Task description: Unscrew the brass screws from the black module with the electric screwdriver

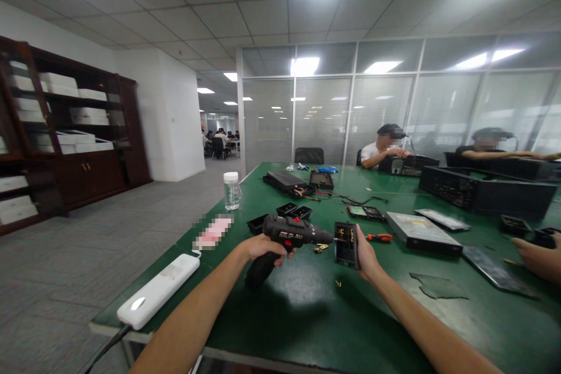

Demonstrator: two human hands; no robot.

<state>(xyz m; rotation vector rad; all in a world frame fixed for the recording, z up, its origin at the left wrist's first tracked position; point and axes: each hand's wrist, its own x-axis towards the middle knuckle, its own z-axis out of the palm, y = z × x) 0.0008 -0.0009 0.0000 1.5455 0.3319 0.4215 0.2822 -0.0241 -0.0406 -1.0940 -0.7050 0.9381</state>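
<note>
My left hand (268,249) is closed around the grip of a black cordless drill (287,231) with red details. The drill points right, its bit reaching a small black plastic housing (346,254) with brass-coloured parts inside. Closed on that housing's right side is my right hand (367,252), which tilts the open face toward the drill. Whether the bit sits in a screw is too small to tell. Loose brass pieces (321,248) lie on the table below, between drill and housing. More small black housings (301,213) stand just behind the drill.
On the green table (280,327) lie a white power strip (160,292), a clear bottle (232,193), orange-handled pliers (379,238), a silver disc drive (421,232) and a large black case (488,193). Another person's hand (541,257) is at the right edge; two people sit across.
</note>
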